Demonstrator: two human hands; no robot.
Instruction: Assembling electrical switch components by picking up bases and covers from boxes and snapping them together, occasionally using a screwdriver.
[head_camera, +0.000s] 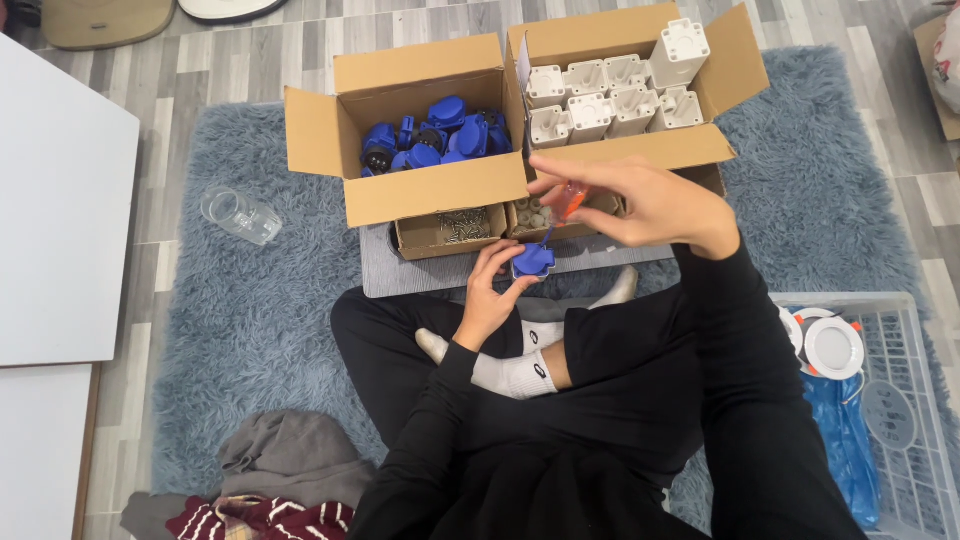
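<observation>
left fingers pinch blue socket | right fingers closed on screwdriver

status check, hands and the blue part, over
Left hand grips blue socket part. Right hand holds orange-handled screwdriver, tip down on the part. Open cardboard boxes just beyond, nothing between.

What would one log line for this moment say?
left hand: holds blue part | right hand: holds orange screwdriver, tip on part
</observation>
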